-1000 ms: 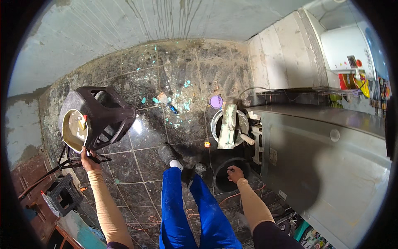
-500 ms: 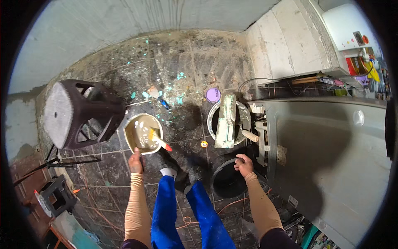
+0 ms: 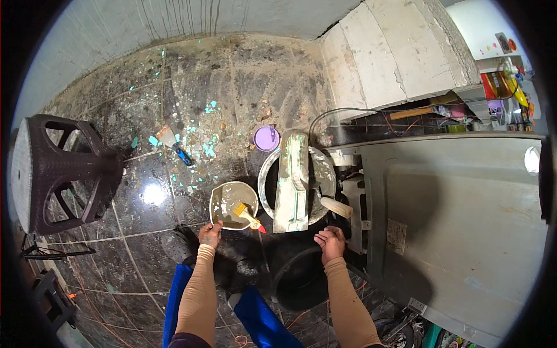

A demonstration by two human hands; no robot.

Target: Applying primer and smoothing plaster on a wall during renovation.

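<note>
My left hand [image 3: 210, 234] grips the near rim of a cream plastic bucket [image 3: 216, 204] holding greyish liquid. A paintbrush [image 3: 250, 218] with yellow bristles leans in it, its red handle end over the rim. My right hand [image 3: 331, 242] is closed above the edge of a black bucket [image 3: 281, 290]; whether it holds anything is hidden. Just beyond stands a metal-rimmed bucket [image 3: 265, 200]. A long, plaster-smeared float [image 3: 293, 185] lies across its top, and a wooden-handled tool [image 3: 335, 207] rests at its right side.
A dark plastic stool [image 3: 75, 174] lies on its side at the left. A blue-handled scraper [image 3: 181, 154] and turquoise flakes [image 3: 209, 149] lie on the tiles, near a purple lid [image 3: 266, 138]. A large grey panel [image 3: 458, 226] fills the right. Orange cable [image 3: 241, 339] runs near my feet.
My left hand has carried the cream bucket rightward, close to the metal-rimmed bucket. My feet have shifted and the view has swung to the right. My right hand stays near the black bucket.
</note>
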